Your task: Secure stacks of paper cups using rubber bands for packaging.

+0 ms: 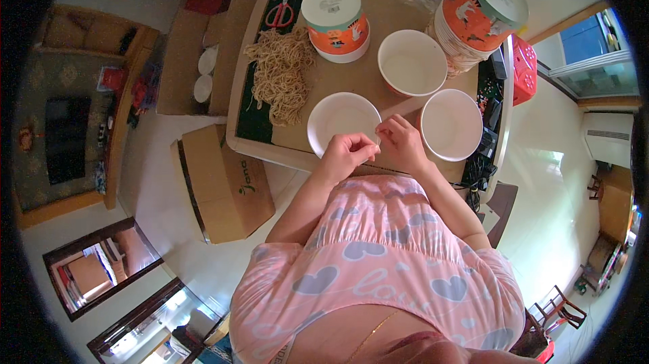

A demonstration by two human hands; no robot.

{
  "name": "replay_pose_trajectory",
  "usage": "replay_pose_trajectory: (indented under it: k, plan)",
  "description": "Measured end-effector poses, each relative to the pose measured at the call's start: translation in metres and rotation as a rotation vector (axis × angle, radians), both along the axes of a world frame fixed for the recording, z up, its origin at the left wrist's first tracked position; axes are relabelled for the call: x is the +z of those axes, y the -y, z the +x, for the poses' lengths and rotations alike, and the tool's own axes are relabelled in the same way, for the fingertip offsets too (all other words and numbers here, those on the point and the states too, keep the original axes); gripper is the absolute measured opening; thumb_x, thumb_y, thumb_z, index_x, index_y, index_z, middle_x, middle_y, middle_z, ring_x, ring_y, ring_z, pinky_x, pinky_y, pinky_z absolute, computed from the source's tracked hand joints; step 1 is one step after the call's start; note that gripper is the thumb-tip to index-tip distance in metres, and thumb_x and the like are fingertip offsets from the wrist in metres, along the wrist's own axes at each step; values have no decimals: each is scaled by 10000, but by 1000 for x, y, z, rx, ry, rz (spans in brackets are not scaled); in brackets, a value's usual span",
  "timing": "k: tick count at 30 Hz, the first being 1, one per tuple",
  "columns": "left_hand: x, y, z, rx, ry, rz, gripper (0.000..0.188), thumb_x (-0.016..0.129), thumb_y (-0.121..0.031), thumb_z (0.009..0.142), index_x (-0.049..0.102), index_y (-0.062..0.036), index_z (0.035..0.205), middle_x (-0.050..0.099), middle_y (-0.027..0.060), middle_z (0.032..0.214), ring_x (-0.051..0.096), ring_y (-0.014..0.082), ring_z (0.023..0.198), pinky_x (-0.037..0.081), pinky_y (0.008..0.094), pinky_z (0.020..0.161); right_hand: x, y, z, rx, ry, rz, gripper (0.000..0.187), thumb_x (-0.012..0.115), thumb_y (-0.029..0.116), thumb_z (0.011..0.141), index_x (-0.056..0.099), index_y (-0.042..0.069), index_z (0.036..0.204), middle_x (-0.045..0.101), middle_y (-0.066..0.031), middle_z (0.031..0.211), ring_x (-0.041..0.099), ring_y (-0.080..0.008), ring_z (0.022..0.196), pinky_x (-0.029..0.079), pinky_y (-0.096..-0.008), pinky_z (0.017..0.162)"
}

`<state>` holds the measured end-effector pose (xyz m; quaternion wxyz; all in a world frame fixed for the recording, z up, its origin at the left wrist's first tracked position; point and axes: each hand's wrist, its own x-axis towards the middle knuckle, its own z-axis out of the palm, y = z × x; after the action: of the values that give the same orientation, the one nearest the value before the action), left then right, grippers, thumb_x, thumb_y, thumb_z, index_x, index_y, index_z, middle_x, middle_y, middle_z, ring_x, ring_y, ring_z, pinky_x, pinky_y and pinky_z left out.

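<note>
Had left hand (348, 152) and right hand (403, 144) pinched closed; could not tell held thing. Saw nearest white bowl (342, 119) just beside, at ten o'clock. Probably needed light pinch, steady wrists.

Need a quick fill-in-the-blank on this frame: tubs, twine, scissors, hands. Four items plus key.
1. The scissors have handles coloured ____.
2. The number of open tubs with their mouths facing up is ____.
3. The tangled twine lies toward the ____ (left or right) side of the table.
4. The left hand overlaps, in this view, a tub whose inside is coloured ____.

Missing words: red; three; left; white.
</note>
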<state>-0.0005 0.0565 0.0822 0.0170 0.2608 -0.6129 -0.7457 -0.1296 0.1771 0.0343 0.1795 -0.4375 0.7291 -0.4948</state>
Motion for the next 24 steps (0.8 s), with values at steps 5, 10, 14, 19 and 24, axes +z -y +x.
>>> replay_pose_trajectory:
  k: [5,10,14,19,24]
  plan:
    - [12,-16,6,-122,-11,69,95,627,-83,825,645,2,786,617,-3,701,540,40,649,435,196,592,-17,-6,0,-28,6,65,76,606,52,774,549,13,805,539,-155,790,559,-350,684,466,-397,587]
    - [4,-23,5,-189,-37,114,89,622,-85,838,650,-1,828,634,14,751,530,28,613,419,171,544,-18,-5,0,-27,57,19,80,595,50,782,530,5,793,535,-166,776,555,-356,673,465,-395,582]
    - [14,-21,-4,-109,-33,235,104,609,-92,849,653,2,858,629,23,737,471,21,540,344,160,463,-11,-2,3,-86,189,112,155,616,85,777,511,15,868,563,-182,743,580,-351,672,469,-396,582]
    - [20,9,-7,183,-166,298,150,580,-137,877,650,-9,912,631,25,758,436,19,517,314,159,443,-19,11,1,-72,78,256,189,606,159,784,513,31,887,601,-199,754,608,-362,713,477,-432,600]
    - [14,58,10,461,-271,432,176,563,-148,894,624,-19,997,609,24,758,462,23,519,317,162,429,-16,59,-29,-62,-164,297,194,541,210,824,579,21,803,612,-188,754,608,-355,700,486,-450,609]
